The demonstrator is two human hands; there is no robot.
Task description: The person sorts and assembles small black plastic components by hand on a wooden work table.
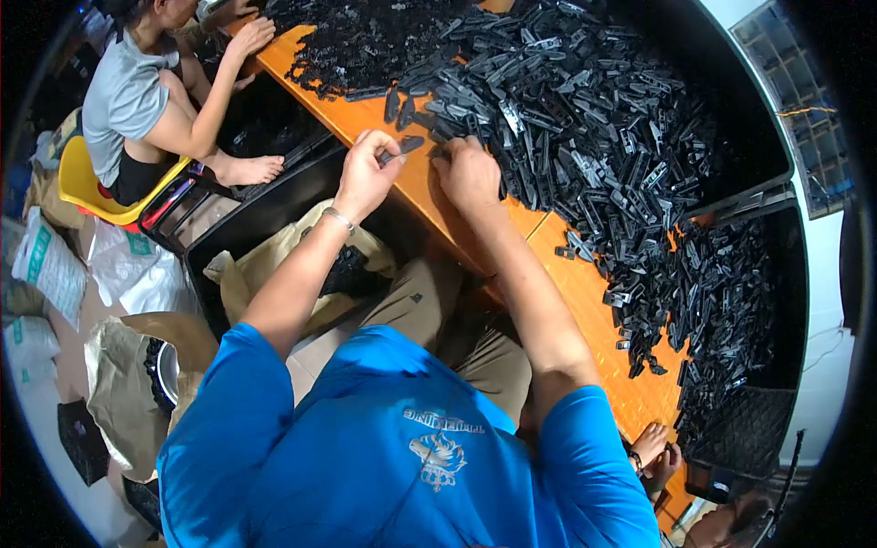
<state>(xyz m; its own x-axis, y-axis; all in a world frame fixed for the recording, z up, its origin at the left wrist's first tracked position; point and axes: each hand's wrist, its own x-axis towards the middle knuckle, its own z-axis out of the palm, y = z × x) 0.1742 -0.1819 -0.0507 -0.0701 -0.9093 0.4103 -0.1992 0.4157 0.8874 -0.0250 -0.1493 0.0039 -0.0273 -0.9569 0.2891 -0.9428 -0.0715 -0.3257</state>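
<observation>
A small dark plastic clip-like piece (410, 144) is pinched between the thumb and fingers of my left hand (365, 173), above the near edge of the orange table (422, 199). To its right, my right hand (470, 176) rests at the border of a big heap of black plastic pieces (575, 110). Its fingers are bent and drawn together. What they hold, if anything, is hidden. Several loose pieces (393, 104) lie on the table just beyond my left hand.
A person (137, 110) sits on a yellow chair (75, 183) at the far left. Another person's hand (650, 445) is at the table's lower right. Smaller black parts (365, 46) cover the far tabletop. Open brown paper bags (114, 393) and white sacks (46, 265) stand at left.
</observation>
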